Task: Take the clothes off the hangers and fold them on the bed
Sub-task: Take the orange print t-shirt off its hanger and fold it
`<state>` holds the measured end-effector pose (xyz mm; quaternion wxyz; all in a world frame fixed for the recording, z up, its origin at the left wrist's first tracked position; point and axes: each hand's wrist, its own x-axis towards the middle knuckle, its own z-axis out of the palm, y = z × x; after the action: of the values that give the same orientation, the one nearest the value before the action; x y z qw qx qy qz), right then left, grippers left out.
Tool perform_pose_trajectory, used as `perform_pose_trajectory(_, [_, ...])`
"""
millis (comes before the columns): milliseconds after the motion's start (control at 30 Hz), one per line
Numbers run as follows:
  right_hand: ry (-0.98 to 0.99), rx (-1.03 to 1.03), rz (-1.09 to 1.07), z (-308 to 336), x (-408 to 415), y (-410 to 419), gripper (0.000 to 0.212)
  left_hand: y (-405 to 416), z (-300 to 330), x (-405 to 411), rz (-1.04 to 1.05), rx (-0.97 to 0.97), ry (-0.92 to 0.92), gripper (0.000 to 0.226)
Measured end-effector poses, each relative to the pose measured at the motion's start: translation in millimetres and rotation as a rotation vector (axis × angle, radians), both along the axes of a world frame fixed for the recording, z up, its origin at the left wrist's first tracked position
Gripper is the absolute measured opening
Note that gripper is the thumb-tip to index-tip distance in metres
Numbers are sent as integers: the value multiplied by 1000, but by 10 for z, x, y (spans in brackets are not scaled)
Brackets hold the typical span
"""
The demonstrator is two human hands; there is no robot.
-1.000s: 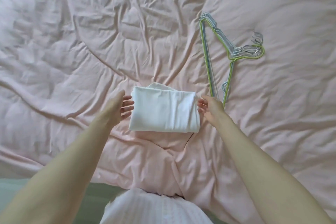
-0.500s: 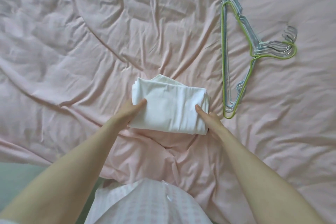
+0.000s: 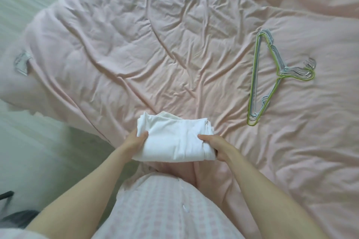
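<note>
A white garment sits folded into a neat block at the near edge of the bed, left hand and right hand gripping its two ends, fingers curled round it. A stack of bare hangers lies well apart to the right; no unfolded clothes show, so folding looks nearly finished

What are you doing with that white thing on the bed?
A person is folding laundry on a bed with a wrinkled pink cover. Both hands grip a folded white garment at the bed's near edge: the left hand on its left side, the right hand on its right, thumbs on top. A stack of empty wire hangers, green one on top, lies off to the right, apart from the garment.
</note>
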<state>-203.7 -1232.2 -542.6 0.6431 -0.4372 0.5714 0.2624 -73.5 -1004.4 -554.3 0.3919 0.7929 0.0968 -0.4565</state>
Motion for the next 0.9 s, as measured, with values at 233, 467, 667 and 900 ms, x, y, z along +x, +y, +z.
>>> perform_pose_trajectory(233, [-107, -63, 399, 451, 700, 980, 17, 1370, 324, -242, 434, -143, 64, 40])
perform_pose_trajectory(467, [-93, -65, 932, 650, 1518, 2796, 62, 3241, 453, -649, 940, -291, 166, 36])
perform_pose_trajectory(667, [-167, -42, 1278, 774, 1862, 5069, 39, 5051, 470, -1214, 1313, -357, 112, 44])
perform_pose_trajectory(900, [-280, 57, 1665, 757, 1924, 7305, 34, 6411, 592, -1846, 1802, -321, -44, 30])
